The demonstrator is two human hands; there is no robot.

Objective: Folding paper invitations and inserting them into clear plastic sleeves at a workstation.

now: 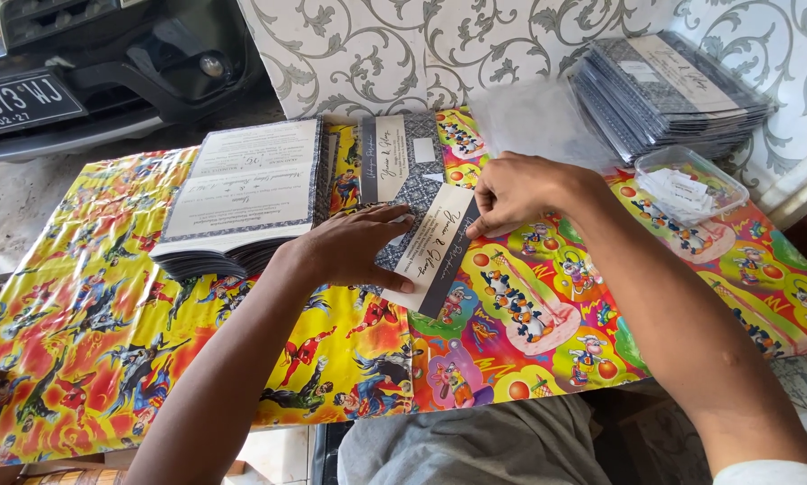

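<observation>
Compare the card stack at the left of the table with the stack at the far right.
The left stack lies opened flat, pale inner pages showing; the right stack is closed, dark patterned covers up. The left stack sits by the left hand; the right stack lies beyond both hands. Both hold patterned grey cards.

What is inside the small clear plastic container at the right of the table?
The small clear plastic container holds a loose pile of small white paper slips. Whatever lies beneath that pile is hidden.

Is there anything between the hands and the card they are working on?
Nothing visible. The left hand lies flat on the folded card, and the right hand pinches the card's upper edge. Both touch it directly.
</observation>
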